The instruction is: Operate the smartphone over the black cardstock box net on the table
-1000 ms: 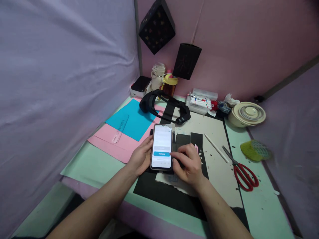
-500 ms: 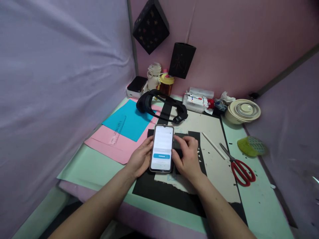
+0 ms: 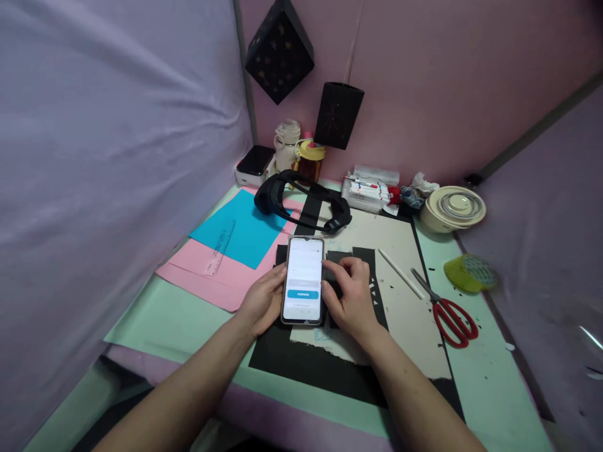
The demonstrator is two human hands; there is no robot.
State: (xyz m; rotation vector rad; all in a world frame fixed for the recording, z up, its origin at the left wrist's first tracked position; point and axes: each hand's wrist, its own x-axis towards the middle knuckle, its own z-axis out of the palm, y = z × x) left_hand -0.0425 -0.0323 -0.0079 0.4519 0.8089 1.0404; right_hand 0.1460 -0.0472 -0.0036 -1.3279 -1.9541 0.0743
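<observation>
A phone [image 3: 303, 280] with a lit white screen and a blue button is held upright above black and grey card. My left hand [image 3: 264, 300] is wrapped round its left edge, with the fingers partly hidden behind it. At the right edge, my right hand [image 3: 349, 292] touches the phone with thumb and index finger, its other fingers curled. Under the hands lie black paper [image 3: 282, 361] and a grey board [image 3: 400, 251]. A black head strap frame [image 3: 277, 198] rests just beyond the phone.
Red-handled scissors [image 3: 455, 320] and a white pen [image 3: 400, 273] lie right. Blue paper [image 3: 245, 232], pink sheets [image 3: 188, 273] and a clear ruler [image 3: 220, 248] are left. Behind stand a marker box [image 3: 367, 191], a cream bowl [image 3: 452, 210] and a yellow-lidded jar [image 3: 309, 162]. Two black boxes hang above.
The view has shifted slightly, so most objects appear a little further left. Both hands stay at the phone, and the right index fingertip sits closer to its edge.
</observation>
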